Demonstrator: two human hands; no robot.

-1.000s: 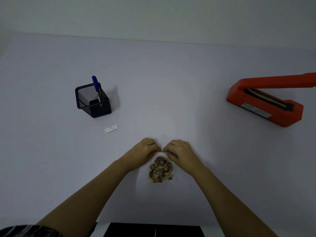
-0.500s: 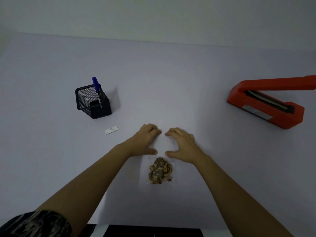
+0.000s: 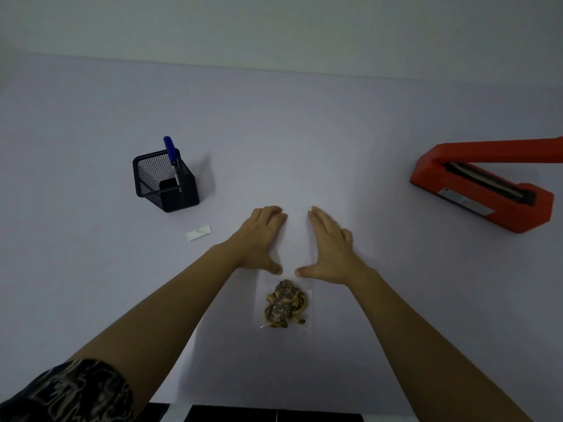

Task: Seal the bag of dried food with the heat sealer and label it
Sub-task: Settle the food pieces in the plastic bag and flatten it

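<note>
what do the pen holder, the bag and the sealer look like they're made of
Pen holder: probably black metal mesh, matte; its walls are a see-through grid.
Bag: thin clear plastic film; the dried food shows through and its edges barely show.
Sealer: smooth, evenly orange-red shell with a slight sheen, painted metal or moulded plastic; I cannot tell which.

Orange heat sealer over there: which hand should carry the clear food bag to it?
Probably the right hand: it presses the clear plastic bag of dried food on the side nearer the orange-red heat sealer. The left hand presses it too, but is farther away.
</note>
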